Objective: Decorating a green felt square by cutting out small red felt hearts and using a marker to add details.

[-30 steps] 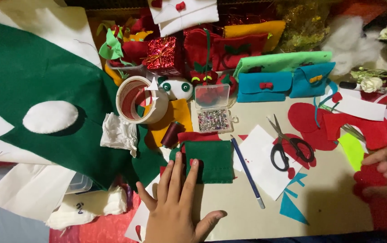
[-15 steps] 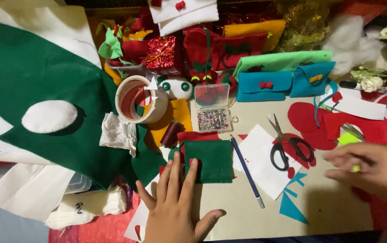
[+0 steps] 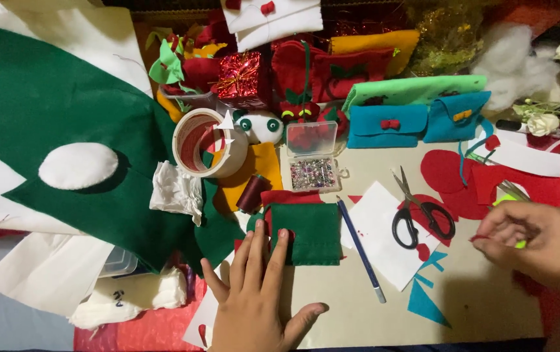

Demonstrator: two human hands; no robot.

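Note:
My left hand [image 3: 254, 296] lies flat on the table, fingers spread, its fingertips on the lower left edge of a small dark green felt pouch [image 3: 309, 233] that sits on red felt. My right hand [image 3: 541, 242] hovers at the right over red felt pieces, fingers pinched on a tiny red thing, perhaps a thread or scrap [image 3: 479, 238]. A yellow-green scrap shows behind its fingers. Black-handled scissors [image 3: 417, 212] lie between the two hands on a white paper square [image 3: 384, 241], and a blue pencil [image 3: 360, 249] lies beside the pouch.
A large green felt sheet [image 3: 65, 124] with a white oval covers the left. A tape roll [image 3: 203, 142], a clear bead box [image 3: 312, 171], a dark thread spool [image 3: 252, 193], blue felt pouches [image 3: 417, 120], a red gift box [image 3: 239, 77] and white stuffing [image 3: 508, 55] crowd the back.
My right hand has moved left from the far right edge toward the scissors, closing into a pinch. My left hand has stayed flat by the green pouch.

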